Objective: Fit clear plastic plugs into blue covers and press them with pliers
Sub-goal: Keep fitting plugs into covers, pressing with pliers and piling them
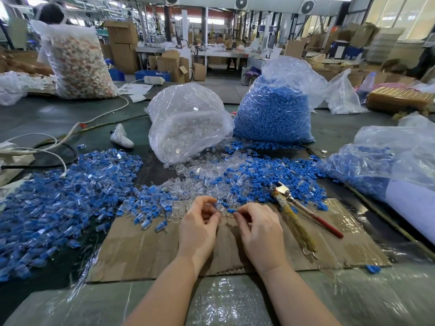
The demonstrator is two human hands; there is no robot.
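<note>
Right hand (257, 228), fingers curled, pinches a small blue cover (231, 210); left hand (200, 225) pinches a clear plastic plug (219, 207) beside it. Both are held over the far edge of the creased cardboard sheet (146, 250), where metal pliers (297, 208) with wrapped handles lie near its right side.

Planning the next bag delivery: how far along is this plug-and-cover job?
Done: a large heap of assembled pieces lies at left. In hand: the right hand pinches a blue cover and the left hand a clear plug; the pliers lie unused. Left: a loose mixed pile and two well-filled bags.
</note>
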